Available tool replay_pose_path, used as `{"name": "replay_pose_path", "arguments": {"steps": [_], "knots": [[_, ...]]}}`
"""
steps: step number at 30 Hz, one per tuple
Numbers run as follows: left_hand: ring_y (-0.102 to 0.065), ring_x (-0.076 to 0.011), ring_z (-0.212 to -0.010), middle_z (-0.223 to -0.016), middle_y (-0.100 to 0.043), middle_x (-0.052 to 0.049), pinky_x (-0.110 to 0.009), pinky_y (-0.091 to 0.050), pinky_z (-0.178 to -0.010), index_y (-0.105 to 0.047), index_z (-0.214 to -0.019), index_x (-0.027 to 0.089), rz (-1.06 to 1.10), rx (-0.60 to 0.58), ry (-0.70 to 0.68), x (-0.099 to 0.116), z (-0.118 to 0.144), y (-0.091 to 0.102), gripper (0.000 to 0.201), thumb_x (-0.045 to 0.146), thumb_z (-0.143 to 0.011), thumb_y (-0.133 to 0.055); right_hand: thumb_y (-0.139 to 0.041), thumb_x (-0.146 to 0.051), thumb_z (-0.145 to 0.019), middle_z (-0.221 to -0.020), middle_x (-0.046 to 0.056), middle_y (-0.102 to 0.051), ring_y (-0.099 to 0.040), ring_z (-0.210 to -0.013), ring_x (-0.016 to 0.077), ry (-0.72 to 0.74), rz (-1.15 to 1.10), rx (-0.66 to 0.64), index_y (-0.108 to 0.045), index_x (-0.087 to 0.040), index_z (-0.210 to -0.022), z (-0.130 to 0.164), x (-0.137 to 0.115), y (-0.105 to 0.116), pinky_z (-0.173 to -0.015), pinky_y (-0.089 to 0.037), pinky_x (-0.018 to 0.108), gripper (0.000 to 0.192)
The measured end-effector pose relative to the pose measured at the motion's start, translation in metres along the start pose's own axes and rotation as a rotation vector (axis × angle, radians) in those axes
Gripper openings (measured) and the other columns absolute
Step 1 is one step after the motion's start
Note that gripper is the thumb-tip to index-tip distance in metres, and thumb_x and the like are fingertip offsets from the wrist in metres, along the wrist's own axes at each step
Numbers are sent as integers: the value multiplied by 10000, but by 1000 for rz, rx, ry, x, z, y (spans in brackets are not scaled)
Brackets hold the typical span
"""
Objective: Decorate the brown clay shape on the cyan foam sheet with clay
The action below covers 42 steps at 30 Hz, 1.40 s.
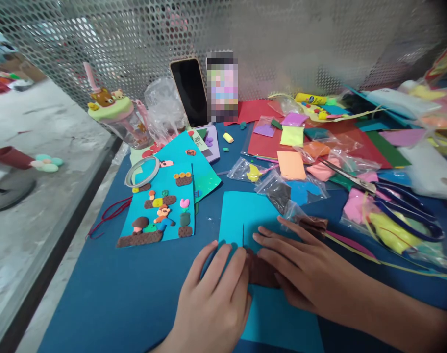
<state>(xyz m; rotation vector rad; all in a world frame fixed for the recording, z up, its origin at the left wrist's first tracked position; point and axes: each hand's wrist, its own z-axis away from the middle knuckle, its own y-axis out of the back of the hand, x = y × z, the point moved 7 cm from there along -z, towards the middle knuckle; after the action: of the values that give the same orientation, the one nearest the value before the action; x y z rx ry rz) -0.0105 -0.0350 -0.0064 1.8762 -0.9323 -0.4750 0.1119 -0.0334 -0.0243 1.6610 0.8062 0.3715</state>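
A bright blue card [251,208] lies on the dark blue table in front of me, with a thin dark upright line on it. Across the card's middle is a flat piece of brown clay [263,275]. My left hand [216,289] is bent over the clay's left end, its index fingertip against it and the thumb hidden. Over the clay's right part, my right hand [308,264] lies with long, stretched fingers, their tips touching card and clay. To the left is a blue card with clay figures [164,213], including brown blocks, a mushroom and a small capped figure.
Blue-handled scissors [403,206] lie at right among clay packets, near a yellow clay bag [390,230]. A black phone [189,90] and a pixelated screen lean on the perforated metal panel [300,49]. A lidded cup [116,120] and tape roll [142,171] stand left.
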Motion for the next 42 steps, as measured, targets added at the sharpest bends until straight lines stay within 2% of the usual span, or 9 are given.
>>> {"name": "replay_pose_path", "arguments": {"steps": [4, 10, 16, 24, 29, 36, 42], "knots": [[-536, -204, -1065, -1083, -691, -29, -389, -315, -1039, -713, -967, 136, 5, -82, -24, 3, 0, -5, 301, 188, -939, -418, -403, -100, -868, -1195, 93, -666, -513, -1256, 166, -33, -46, -13, -548, -127, -1194, -4, 1, 5, -1128, -314, 384, 358], [-507, -203, -1115, -1129, -673, -10, -379, -279, -1055, -681, -1092, 170, 37, -164, -5, -1, -2, -9, 329, 242, -944, -396, -387, -95, -868, -1212, 98, -660, -524, -1248, 177, -22, -51, -14, -552, -127, -1179, -5, -1, 9, -1104, -353, 402, 353], [-516, -196, -1094, -1140, -675, -13, -374, -294, -1061, -702, -1017, 161, 79, -76, 17, -4, -3, 2, 285, 218, -939, -434, -387, -93, -863, -1216, 104, -658, -555, -1214, 195, -18, -32, -26, -532, -124, -1207, -7, 2, 10, -1073, -391, 411, 375], [-495, -232, -1168, -1210, -650, -17, -429, -272, -1080, -694, -1055, 158, -54, -131, -72, 2, -1, -9, 276, 227, -948, -449, -391, -98, -871, -1240, 119, -643, -543, -1228, 201, -29, -54, -47, -520, -111, -1229, -6, 2, 8, -1083, -388, 424, 381], [-537, -204, -1104, -1160, -678, -17, -390, -302, -1086, -716, -910, 142, -28, -37, -62, 2, -3, 1, 245, 181, -931, -475, -398, -104, -871, -1232, 132, -644, -541, -1230, 214, -14, -75, -71, -520, -93, -1231, -5, 3, 7, -1082, -391, 442, 381], [-522, -224, -1137, -1205, -648, -24, -423, -246, -1116, -683, -1081, 152, -58, -124, -97, 6, 1, -6, 275, 184, -937, -451, -421, -109, -868, -1237, 149, -638, -557, -1210, 223, -25, -93, -60, -533, -86, -1228, -6, 4, 7, -1074, -400, 453, 377], [-517, -236, -1165, -1201, -652, -6, -436, -283, -1098, -691, -1057, 173, -128, -103, -62, 5, -2, -7, 278, 173, -950, -434, -444, -103, -859, -1219, 148, -646, -563, -1200, 231, -34, -109, -55, -548, -107, -1212, -5, 4, 8, -1069, -401, 460, 369]]}}
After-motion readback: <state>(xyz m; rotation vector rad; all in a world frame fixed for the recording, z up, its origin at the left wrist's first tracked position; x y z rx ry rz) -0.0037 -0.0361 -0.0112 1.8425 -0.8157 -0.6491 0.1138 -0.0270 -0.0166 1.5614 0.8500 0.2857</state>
